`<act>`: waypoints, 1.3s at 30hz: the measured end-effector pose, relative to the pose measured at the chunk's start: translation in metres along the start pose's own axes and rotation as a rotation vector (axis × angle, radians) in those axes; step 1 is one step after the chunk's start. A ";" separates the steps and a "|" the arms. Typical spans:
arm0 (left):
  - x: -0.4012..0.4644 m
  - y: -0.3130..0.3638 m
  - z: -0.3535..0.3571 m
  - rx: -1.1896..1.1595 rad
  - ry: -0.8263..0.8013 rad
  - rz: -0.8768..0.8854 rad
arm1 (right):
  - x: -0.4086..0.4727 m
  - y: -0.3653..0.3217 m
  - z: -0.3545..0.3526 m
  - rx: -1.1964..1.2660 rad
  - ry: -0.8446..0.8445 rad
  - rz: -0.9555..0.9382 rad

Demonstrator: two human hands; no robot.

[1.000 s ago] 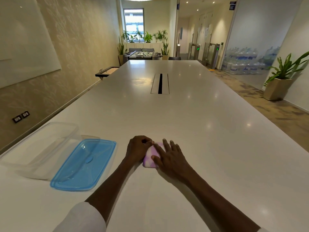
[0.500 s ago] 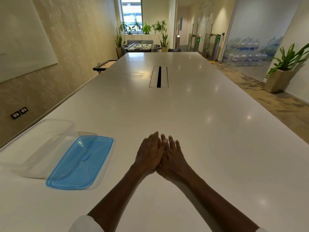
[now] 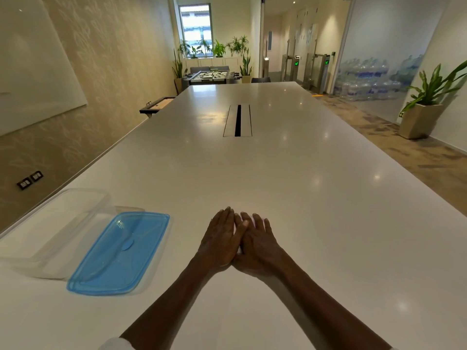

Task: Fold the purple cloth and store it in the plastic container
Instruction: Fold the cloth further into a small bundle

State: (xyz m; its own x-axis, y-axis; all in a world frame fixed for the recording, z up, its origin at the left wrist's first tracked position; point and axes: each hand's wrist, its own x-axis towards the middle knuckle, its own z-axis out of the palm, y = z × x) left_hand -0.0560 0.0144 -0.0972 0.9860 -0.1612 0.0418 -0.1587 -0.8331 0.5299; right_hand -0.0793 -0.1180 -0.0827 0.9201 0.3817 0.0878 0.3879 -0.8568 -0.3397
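1. Nearest to me, both forearms reach forward over the white table (image 3: 316,198), with a white sleeve (image 3: 111,344) showing at the left elbow
2. My left hand (image 3: 221,238) lies flat, palm down, fingers straight and close together, and its inner edge overlaps my right hand (image 3: 257,245)
3. My right hand is flat too, fingers slightly fanned; both hands press down on the purple cloth (image 3: 252,218)
4. The cloth is almost wholly hidden under the hands; I see only pale slivers between and just past the right fingers, so I cannot tell how it is folded
5. To the left of the hands a blue lid (image 3: 118,253) rests on the table, tilted against the clear plastic container (image 3: 54,233), which sits open near the table's left edge
6. Farther along the table a cable slot (image 3: 237,120) runs down the middle
7. Beyond the far end stand a foosball table (image 3: 213,75) and potted plants (image 3: 214,49) by a window
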 end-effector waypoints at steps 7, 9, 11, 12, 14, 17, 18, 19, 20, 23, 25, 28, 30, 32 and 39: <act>0.005 -0.018 -0.020 0.196 -0.027 0.331 | -0.021 -0.013 -0.001 -0.080 -0.074 0.116; 0.008 -0.019 -0.025 0.277 0.045 0.314 | -0.034 -0.019 -0.005 -0.068 -0.135 0.176; 0.010 -0.017 -0.028 0.337 0.137 0.240 | -0.047 -0.024 -0.006 -0.058 -0.150 0.214; 0.011 -0.017 -0.029 0.330 0.160 0.189 | -0.053 -0.027 -0.007 -0.054 -0.160 0.228; 0.012 -0.013 -0.030 0.271 0.154 0.106 | -0.063 -0.033 -0.012 -0.056 -0.195 0.258; 0.011 -0.006 -0.032 0.147 0.169 0.034 | -0.071 -0.042 -0.022 -0.104 -0.159 0.261; 0.012 -0.004 -0.032 0.072 0.192 0.014 | -0.069 -0.041 -0.026 -0.107 -0.115 0.254; 0.013 0.000 -0.034 -0.012 0.213 -0.008 | -0.065 -0.038 -0.029 -0.108 -0.064 0.241; 0.012 0.005 -0.036 -0.097 0.231 -0.032 | -0.057 -0.033 -0.030 -0.110 0.006 0.215; 0.002 0.027 -0.033 -0.313 0.308 -0.086 | -0.030 -0.015 -0.032 -0.125 0.157 0.091; -0.010 0.036 -0.023 -0.380 0.343 -0.072 | -0.017 -0.003 -0.031 -0.111 0.113 0.049; -0.022 0.034 -0.002 -0.301 0.317 0.038 | -0.009 0.009 -0.029 -0.027 0.042 0.036; -0.023 0.032 0.004 -0.213 0.298 0.057 | -0.009 0.013 -0.025 0.029 -0.013 0.047; -0.021 0.032 0.005 -0.111 0.267 0.061 | -0.011 0.015 -0.020 0.078 -0.044 0.067; -0.012 0.021 0.009 0.078 0.112 0.024 | -0.010 0.019 -0.014 0.026 -0.079 0.087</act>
State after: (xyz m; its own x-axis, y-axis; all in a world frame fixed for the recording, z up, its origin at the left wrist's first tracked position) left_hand -0.0717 -0.0062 -0.0937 0.9808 -0.1249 0.1499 -0.1811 -0.8691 0.4603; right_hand -0.0804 -0.1430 -0.0768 0.9427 0.3331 -0.0172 0.3040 -0.8792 -0.3668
